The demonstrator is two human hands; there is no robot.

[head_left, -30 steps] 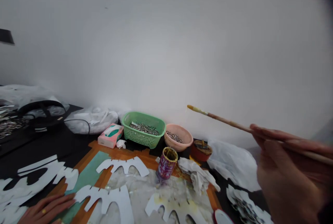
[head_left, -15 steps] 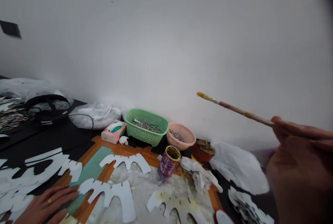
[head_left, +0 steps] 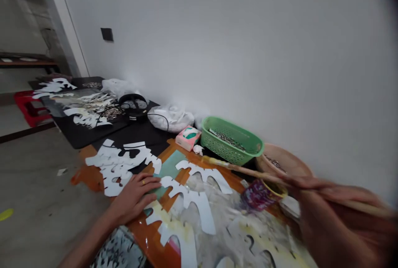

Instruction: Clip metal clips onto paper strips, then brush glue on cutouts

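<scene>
My right hand (head_left: pixel 338 218) is blurred at the right edge, shut on a long wooden paintbrush (head_left: pixel 248 171) with a yellow-coated tip. The brush passes over a purple printed can (head_left: pixel 256 195) with a yellow-stained rim, and its tip points toward a green plastic basket (head_left: pixel 231 141). My left hand (head_left: pixel 135 197) lies flat and open, wearing a ring, its fingertips touching white card cut-outs (head_left: pixel 192 197). These scalloped, notched pieces lie on a stained orange board (head_left: pixel 155 235).
A pink bowl (head_left: pixel 284 160) of metal rings stands by the wall, behind a tissue box (head_left: pixel 188 138). White plastic bags (head_left: pixel 170 118) and a black strap (head_left: pixel 133 106) lie on a black surface (head_left: pixel 90 133). A red stool (head_left: pixel 31 108) stands on the floor at far left.
My view has swung left, showing more of the room. My right hand has dropped, bringing the raised brush down over the can. My left hand now shows fully, with its forearm.
</scene>
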